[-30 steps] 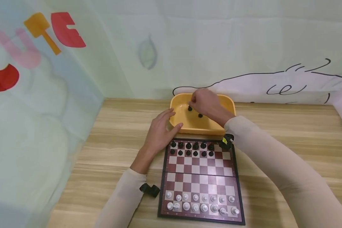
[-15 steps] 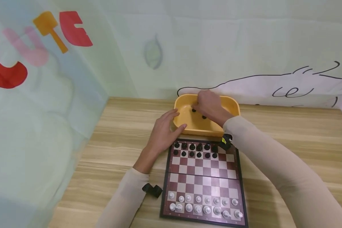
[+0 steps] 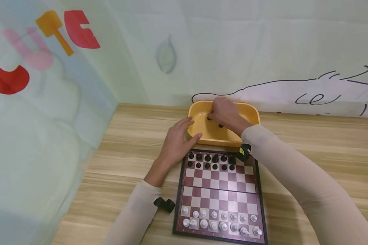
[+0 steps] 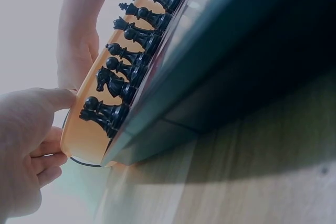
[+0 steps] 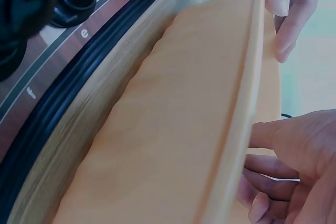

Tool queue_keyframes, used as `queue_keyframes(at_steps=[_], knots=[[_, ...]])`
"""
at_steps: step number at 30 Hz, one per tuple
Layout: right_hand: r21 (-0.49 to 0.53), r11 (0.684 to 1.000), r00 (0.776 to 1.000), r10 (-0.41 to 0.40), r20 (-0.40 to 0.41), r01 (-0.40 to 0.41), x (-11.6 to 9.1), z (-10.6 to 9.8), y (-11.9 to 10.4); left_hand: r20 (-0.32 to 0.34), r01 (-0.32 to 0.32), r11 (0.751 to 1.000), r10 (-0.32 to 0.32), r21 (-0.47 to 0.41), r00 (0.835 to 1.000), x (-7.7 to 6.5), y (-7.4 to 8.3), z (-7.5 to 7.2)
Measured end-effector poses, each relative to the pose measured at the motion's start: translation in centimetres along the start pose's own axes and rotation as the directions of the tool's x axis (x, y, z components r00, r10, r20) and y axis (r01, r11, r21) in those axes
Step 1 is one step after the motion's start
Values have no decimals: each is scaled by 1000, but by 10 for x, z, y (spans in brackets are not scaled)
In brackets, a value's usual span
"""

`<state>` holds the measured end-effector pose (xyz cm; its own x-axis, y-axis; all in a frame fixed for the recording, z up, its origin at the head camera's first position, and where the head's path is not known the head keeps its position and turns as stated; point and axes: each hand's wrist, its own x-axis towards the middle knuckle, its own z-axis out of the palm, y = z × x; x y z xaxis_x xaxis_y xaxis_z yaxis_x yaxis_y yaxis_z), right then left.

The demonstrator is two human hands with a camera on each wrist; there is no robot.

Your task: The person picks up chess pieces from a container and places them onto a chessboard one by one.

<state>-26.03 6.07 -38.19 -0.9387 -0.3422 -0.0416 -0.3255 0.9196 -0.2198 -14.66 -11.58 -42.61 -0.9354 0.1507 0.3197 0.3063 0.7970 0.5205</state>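
A yellow plastic tray (image 3: pixel 216 141) stands behind the chessboard (image 3: pixel 214 183). My left hand (image 3: pixel 174 141) holds its left front corner, thumb at the front rim and fingers along the left end. My right hand (image 3: pixel 225 111) reaches inside the tray with curled fingers, its fingertips at a black chess piece (image 3: pixel 209 118). A second black chess piece (image 3: pixel 221 126) lies on the tray floor near that wrist. In the right wrist view the tray's wall (image 5: pixel 173 98) hides the fingertips of the right hand (image 5: pixel 299 166).
Black chess pieces (image 4: pixel 126 69) stand in two rows at the board's far end. White chess pieces (image 3: pixel 214 224) fill two rows at the near end. A printed cloth wall (image 3: pixel 178 51) rises close behind the tray. Wooden tabletop (image 3: pixel 128 143) extends to both sides.
The whole scene shifts slightly right in the head view. My right fingertips cover more of the black chess piece in the tray. The left hand keeps its place on the tray corner.
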Motion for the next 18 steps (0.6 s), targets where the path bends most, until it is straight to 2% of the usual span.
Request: queue_keyframes(at_steps=[5,18], knots=[[19,999,999,-26,22,26,-2,-1,-1,7,1,1000,-1,-6,1000,0,0,1],[37,993,994,-110,11,109,-8,-5,2,-2,-7,1000,7,11,1000,0,-2,1]])
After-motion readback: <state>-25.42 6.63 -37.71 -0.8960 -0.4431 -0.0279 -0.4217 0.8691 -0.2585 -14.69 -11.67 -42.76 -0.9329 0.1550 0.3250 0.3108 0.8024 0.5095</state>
